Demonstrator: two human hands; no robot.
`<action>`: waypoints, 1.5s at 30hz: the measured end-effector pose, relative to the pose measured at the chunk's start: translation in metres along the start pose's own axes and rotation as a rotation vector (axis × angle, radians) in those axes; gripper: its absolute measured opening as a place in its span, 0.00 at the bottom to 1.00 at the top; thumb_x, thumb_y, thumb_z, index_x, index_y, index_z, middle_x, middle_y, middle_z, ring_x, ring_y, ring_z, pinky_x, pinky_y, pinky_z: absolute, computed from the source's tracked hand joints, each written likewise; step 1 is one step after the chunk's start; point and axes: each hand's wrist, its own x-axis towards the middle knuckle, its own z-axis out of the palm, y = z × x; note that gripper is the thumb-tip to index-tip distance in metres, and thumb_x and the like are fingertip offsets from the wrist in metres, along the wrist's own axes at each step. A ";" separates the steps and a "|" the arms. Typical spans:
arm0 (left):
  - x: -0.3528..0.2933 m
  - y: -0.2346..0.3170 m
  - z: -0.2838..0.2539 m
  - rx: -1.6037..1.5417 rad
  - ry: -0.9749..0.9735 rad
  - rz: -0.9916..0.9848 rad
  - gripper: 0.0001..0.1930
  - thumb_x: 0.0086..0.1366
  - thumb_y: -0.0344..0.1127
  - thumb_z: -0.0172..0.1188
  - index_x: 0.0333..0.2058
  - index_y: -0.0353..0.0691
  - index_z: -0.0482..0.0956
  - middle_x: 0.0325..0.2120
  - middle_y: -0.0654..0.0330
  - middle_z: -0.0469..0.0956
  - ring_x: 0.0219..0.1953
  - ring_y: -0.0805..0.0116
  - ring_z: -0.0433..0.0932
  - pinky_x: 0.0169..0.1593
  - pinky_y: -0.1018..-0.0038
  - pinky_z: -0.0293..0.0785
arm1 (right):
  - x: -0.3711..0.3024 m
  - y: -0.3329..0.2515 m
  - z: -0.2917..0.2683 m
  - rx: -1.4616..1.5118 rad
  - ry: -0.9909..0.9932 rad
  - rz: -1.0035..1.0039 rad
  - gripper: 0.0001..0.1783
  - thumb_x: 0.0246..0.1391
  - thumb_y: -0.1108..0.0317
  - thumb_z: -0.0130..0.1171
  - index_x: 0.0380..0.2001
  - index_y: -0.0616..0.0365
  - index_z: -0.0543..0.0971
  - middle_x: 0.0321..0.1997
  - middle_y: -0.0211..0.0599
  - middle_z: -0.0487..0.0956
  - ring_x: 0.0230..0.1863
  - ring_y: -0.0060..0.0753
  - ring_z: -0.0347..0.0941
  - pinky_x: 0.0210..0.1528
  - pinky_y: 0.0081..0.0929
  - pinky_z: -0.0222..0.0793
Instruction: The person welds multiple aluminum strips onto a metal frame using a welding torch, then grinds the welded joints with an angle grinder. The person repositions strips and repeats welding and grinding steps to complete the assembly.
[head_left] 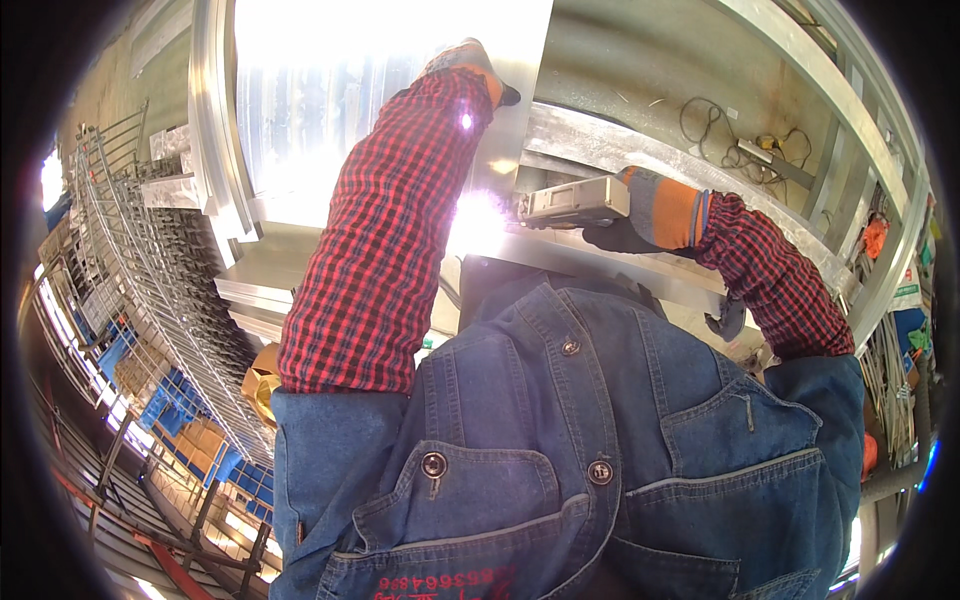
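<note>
My right hand (pixel 650 210), in an orange and grey glove, is closed around a grey box-shaped welding gun (pixel 575 201). The gun points left, and a blinding white-violet glare (pixel 478 225) burns just off its tip, by the near edge of a shiny metal panel (pixel 300 140). Farther off, my left hand (pixel 465 68) lies on that panel in a matching glove, its thumb stretched out to the right. Glare washes out most of its fingers. Both forearms wear red-and-black checked sleeves.
A long metal beam (pixel 600 130) runs to the right beyond the gun. Past it, a dark cable (pixel 705 125) coils on the floor. Wire racks (pixel 160 270) stand at the left. Curved metal bars (pixel 850 100) and an orange item (pixel 875 236) are at the right.
</note>
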 end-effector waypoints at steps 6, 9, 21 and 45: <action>0.001 0.001 0.001 -0.011 0.009 -0.019 0.28 0.62 0.52 0.81 0.54 0.38 0.90 0.51 0.48 0.90 0.54 0.49 0.90 0.61 0.56 0.86 | -0.005 -0.004 -0.007 0.059 -0.002 0.041 0.21 0.61 0.49 0.67 0.46 0.54 0.90 0.32 0.52 0.87 0.34 0.55 0.85 0.42 0.44 0.82; 0.000 0.000 0.000 -0.010 0.019 -0.008 0.28 0.62 0.53 0.81 0.53 0.38 0.91 0.50 0.48 0.91 0.54 0.50 0.90 0.61 0.56 0.85 | -0.005 -0.001 -0.004 0.062 -0.009 0.095 0.21 0.61 0.48 0.67 0.43 0.55 0.90 0.30 0.51 0.87 0.33 0.55 0.84 0.41 0.44 0.82; -0.004 0.003 -0.007 -0.008 -0.038 -0.020 0.35 0.58 0.59 0.83 0.56 0.38 0.90 0.53 0.50 0.90 0.57 0.51 0.89 0.64 0.55 0.84 | -0.010 0.002 -0.009 -0.021 -0.090 0.135 0.20 0.63 0.55 0.72 0.52 0.54 0.89 0.40 0.47 0.90 0.37 0.45 0.88 0.44 0.37 0.83; -0.028 -0.092 0.007 -0.311 0.390 0.043 0.34 0.74 0.59 0.67 0.66 0.37 0.79 0.63 0.41 0.83 0.65 0.44 0.82 0.68 0.55 0.78 | -0.140 -0.048 0.053 0.039 0.765 0.174 0.15 0.62 0.70 0.73 0.50 0.61 0.84 0.38 0.48 0.87 0.33 0.53 0.85 0.37 0.39 0.81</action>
